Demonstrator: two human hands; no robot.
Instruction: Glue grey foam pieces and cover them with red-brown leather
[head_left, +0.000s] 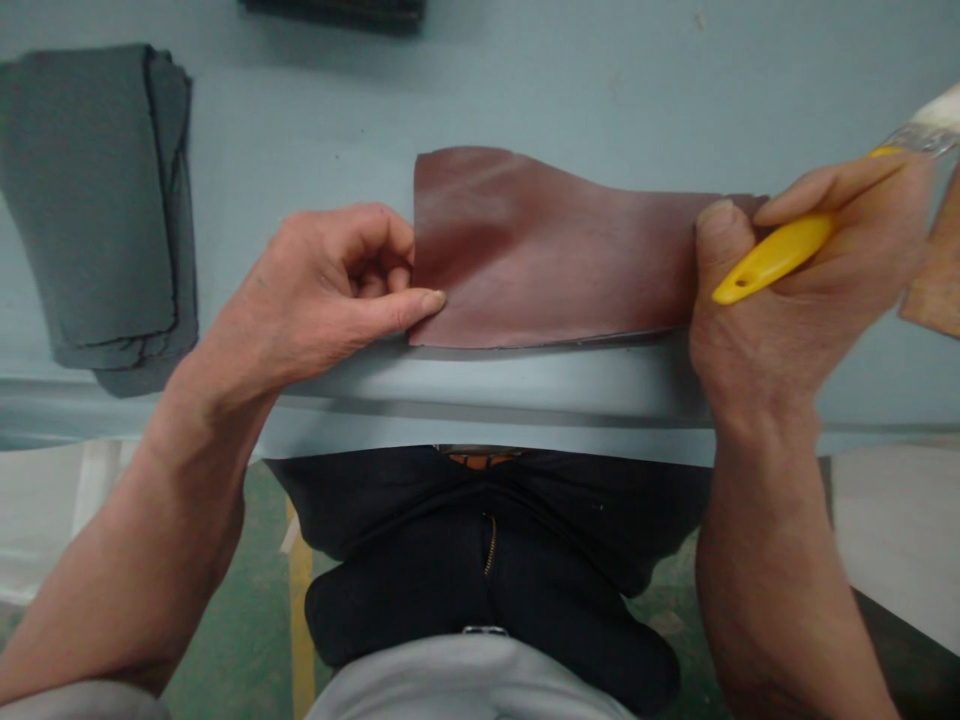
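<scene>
A reddish-brown leather piece (555, 250) with a curved upper edge is stretched between my two hands, close over the table. My left hand (345, 280) pinches its left edge, thumb on top and fingers curled beneath. At its right end my right hand (795, 260) grips the leather with the thumb on top. That same hand also carries a brush with a yellow handle (780, 258), tucked across the palm. The brush's metal band and pale bristles point to the upper right, partly cut off by the frame.
Dark grey-green cut pieces (90, 200) lie stacked on the left of the pale blue table (600, 90). A dark object (337, 10) sits at the top edge. On the far right is a brown wooden piece (937, 270). The table's front edge runs just before my body.
</scene>
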